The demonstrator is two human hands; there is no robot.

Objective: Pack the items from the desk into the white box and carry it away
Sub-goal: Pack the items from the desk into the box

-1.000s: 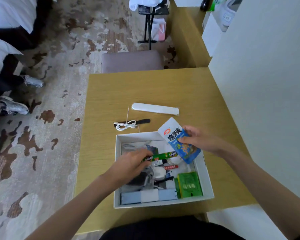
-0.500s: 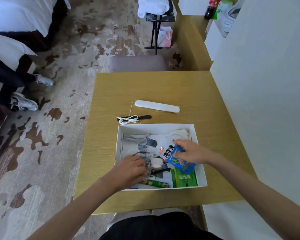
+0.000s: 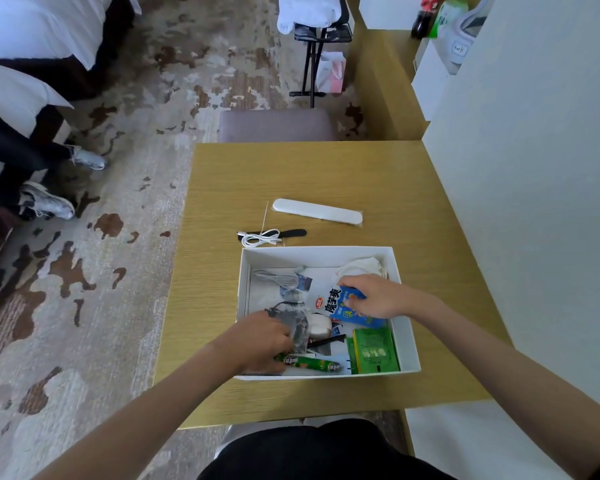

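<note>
white box [image 3: 321,252] sits open on the desk [image 3: 326,174], near the front edge, toward the right side. inside: blue-and-white snack packet [image 3: 329,303] at centre-right, green packet [image 3: 374,349] in the near right corner, green tube [image 3: 310,362] lying along the near wall, grey cable [image 3: 278,278] at far left, white cloth pouch [image 3: 361,265] at far right, crumpled clear bag [image 3: 297,323] mid-left. right hand [image 3: 374,296] is inside the box, fingers closed on the blue end of the snack packet. left hand [image 3: 257,341] is inside at the near left, resting on the left end of the green tube and against the clear bag; cannot tell whether its fingers grip anything. on the desk just beyond the box: coiled white cable [image 3: 260,238] over a black stick-like item [image 3: 291,233]; farther back, a long white case [image 3: 317,211]. chair [image 3: 276,125] at the desk's far edge.
</note>
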